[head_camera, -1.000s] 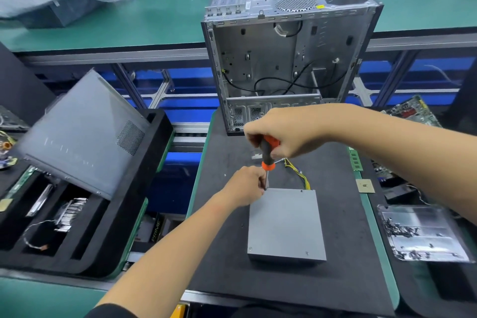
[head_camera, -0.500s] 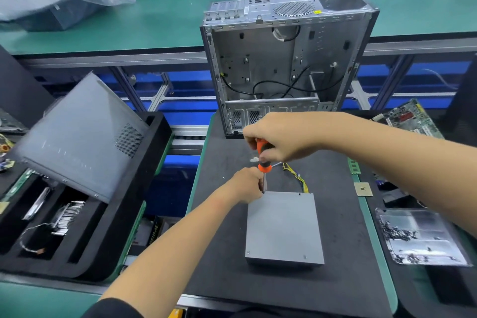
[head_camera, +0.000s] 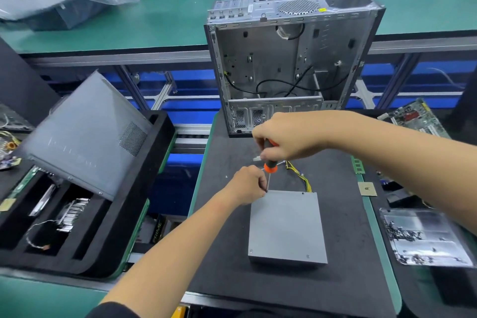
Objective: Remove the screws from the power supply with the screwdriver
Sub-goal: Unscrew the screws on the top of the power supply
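A grey power supply point(head_camera: 286, 224) lies flat on the black foam mat point(head_camera: 343, 279), with yellow wires point(head_camera: 304, 181) running out of its far side. My right hand point(head_camera: 291, 137) grips the black and orange handle of a screwdriver point(head_camera: 269, 162), held nearly upright with its tip at the box's far left corner. My left hand point(head_camera: 247, 184) pinches the thin shaft just above that corner. Small screws show at the far right corner point(head_camera: 303, 192) and the two near corners point(head_camera: 251, 250) of the top face.
An empty metal computer case point(head_camera: 289, 59) stands upright at the mat's far end. A clear tray of several loose screws point(head_camera: 423, 237) lies at the right, a circuit board point(head_camera: 413, 117) beyond it. A black foam tray point(head_camera: 85, 253) with a grey side panel point(head_camera: 85, 137) sits at the left.
Both hands stay at the far left corner of the box. My right hand has shifted on the handle, showing more of its orange collar. My view has moved slightly.
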The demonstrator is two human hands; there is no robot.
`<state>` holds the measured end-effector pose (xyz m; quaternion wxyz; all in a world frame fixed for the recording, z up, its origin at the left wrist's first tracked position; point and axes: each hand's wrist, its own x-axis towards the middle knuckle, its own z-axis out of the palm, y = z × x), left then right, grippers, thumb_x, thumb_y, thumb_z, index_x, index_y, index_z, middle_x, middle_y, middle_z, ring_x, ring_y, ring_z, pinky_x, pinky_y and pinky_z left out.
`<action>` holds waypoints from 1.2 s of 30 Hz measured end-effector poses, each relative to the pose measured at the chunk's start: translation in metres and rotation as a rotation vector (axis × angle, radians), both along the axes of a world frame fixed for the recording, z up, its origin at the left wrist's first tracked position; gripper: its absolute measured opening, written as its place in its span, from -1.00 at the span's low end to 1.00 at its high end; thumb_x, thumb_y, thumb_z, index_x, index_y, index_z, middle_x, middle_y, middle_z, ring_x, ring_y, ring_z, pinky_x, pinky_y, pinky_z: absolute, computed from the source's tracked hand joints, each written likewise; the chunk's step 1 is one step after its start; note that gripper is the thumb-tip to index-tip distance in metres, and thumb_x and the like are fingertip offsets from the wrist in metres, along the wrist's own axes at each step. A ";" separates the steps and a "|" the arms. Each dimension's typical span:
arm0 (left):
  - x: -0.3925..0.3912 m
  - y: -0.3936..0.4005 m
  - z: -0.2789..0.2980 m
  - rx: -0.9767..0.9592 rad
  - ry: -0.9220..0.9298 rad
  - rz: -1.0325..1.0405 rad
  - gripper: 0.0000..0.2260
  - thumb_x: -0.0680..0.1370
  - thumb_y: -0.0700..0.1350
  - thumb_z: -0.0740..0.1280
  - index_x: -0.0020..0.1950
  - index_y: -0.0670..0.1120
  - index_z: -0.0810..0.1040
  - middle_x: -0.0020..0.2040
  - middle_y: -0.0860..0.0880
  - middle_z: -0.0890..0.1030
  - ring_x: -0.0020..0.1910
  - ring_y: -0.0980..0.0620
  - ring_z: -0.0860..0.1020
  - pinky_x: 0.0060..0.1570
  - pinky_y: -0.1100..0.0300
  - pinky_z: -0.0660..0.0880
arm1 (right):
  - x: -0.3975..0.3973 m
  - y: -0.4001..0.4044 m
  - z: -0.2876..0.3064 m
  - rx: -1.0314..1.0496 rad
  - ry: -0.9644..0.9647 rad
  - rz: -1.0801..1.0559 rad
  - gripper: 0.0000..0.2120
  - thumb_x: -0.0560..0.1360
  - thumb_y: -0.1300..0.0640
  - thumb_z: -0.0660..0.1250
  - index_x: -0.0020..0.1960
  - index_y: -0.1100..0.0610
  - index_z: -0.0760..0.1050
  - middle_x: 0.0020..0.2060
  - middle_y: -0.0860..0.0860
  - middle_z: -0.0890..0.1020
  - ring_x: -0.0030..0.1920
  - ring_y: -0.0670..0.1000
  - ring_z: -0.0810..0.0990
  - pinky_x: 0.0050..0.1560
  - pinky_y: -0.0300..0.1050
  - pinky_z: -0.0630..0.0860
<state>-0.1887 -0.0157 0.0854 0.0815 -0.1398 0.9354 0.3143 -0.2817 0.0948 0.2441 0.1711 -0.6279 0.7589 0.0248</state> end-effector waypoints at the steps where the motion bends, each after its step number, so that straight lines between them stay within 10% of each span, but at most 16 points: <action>1: 0.000 0.000 -0.001 0.002 0.005 -0.004 -0.94 0.38 -0.33 0.40 -0.24 -0.19 0.61 -0.24 0.03 0.58 -0.09 -0.03 0.59 -0.02 0.17 0.51 | 0.000 0.001 0.001 -0.012 0.002 0.036 -0.92 0.51 0.08 0.30 -0.04 0.06 0.43 -0.24 -0.17 0.57 -0.24 -0.20 0.47 -0.23 -0.14 0.39; 6: -0.001 -0.002 -0.002 0.006 0.010 -0.018 -0.93 0.37 -0.34 0.39 -0.21 -0.22 0.63 -0.15 -0.08 0.66 -0.09 -0.05 0.60 -0.02 0.16 0.52 | 0.007 0.002 0.006 -0.007 -0.134 0.067 -0.78 0.39 0.29 0.31 -0.08 0.00 0.46 -0.19 -0.13 0.61 -0.11 -0.08 0.55 -0.13 -0.08 0.54; 12: -0.002 -0.001 -0.004 0.014 -0.006 -0.006 -0.89 0.38 -0.33 0.39 -0.29 -0.14 0.59 -0.16 -0.06 0.65 -0.08 -0.02 0.57 0.01 0.17 0.51 | 0.012 -0.003 0.000 0.018 0.366 0.016 -0.64 0.64 -0.02 0.06 -0.32 0.02 0.19 -0.36 0.03 0.34 -0.40 0.00 0.34 -0.46 -0.11 0.20; 20: -0.001 -0.003 -0.007 0.040 0.044 -0.025 -0.95 0.37 -0.37 0.38 -0.22 -0.27 0.62 -0.20 -0.12 0.67 -0.11 -0.07 0.61 -0.06 0.16 0.54 | 0.014 -0.001 0.003 -0.049 -0.088 0.124 -0.82 0.41 0.25 0.33 -0.04 0.05 0.44 -0.24 -0.16 0.53 -0.11 -0.02 0.50 -0.24 -0.14 0.42; 24: -0.002 -0.004 -0.007 0.032 0.009 -0.025 -0.95 0.38 -0.33 0.38 -0.21 -0.21 0.59 -0.25 -0.06 0.62 -0.15 -0.07 0.58 -0.05 0.15 0.53 | 0.018 -0.003 -0.006 -0.089 -0.005 0.043 -0.95 0.44 0.11 0.32 -0.19 0.05 0.47 -0.29 -0.05 0.53 -0.24 -0.01 0.48 -0.30 -0.14 0.41; 28: -0.001 -0.006 -0.006 0.088 -0.005 0.020 -0.81 0.36 -0.35 0.42 -0.30 -0.09 0.52 -0.29 0.01 0.56 -0.25 0.05 0.52 -0.04 0.10 0.56 | 0.012 -0.006 -0.008 -0.113 0.272 -0.091 -0.59 0.63 -0.07 0.10 -0.36 0.04 0.21 -0.40 0.04 0.33 -0.41 0.03 0.34 -0.34 -0.06 0.35; 36: -0.002 -0.007 -0.009 0.106 -0.005 0.034 -0.73 0.36 -0.37 0.43 -0.36 -0.03 0.49 -0.37 0.06 0.54 -0.38 0.15 0.48 -0.20 0.24 0.51 | -0.003 0.001 0.001 0.016 -0.144 -0.058 -0.93 0.42 0.15 0.37 -0.09 0.06 0.53 -0.19 -0.04 0.63 -0.13 0.02 0.55 -0.14 -0.07 0.52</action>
